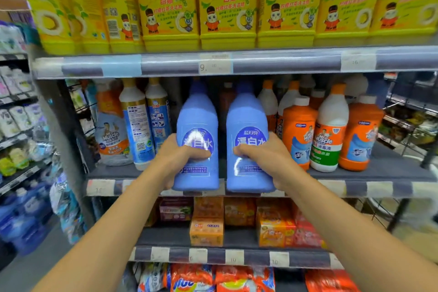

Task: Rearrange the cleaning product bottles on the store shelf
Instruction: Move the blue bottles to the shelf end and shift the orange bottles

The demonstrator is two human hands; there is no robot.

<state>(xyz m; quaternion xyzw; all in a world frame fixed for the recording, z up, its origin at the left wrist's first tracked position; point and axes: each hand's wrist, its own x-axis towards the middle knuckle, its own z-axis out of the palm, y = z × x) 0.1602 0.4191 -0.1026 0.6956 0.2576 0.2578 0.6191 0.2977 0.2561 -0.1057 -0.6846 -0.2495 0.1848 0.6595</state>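
Note:
Two tall blue bleach bottles stand upright side by side at the front edge of the middle shelf (379,174). My left hand (177,156) grips the left blue bottle (198,116) from its left side, thumb across the label. My right hand (265,156) grips the right blue bottle (246,116) from its right side, thumb on the label. The bottles' bases sit at or just over the shelf lip; whether they touch it I cannot tell.
White and blue slim bottles (137,125) and a refill pouch (113,135) stand left of the blue pair. Orange and white Mr Muscle bottles (329,135) crowd the right. Yellow detergent jugs (227,12) fill the shelf above; soap boxes (206,232) lie below.

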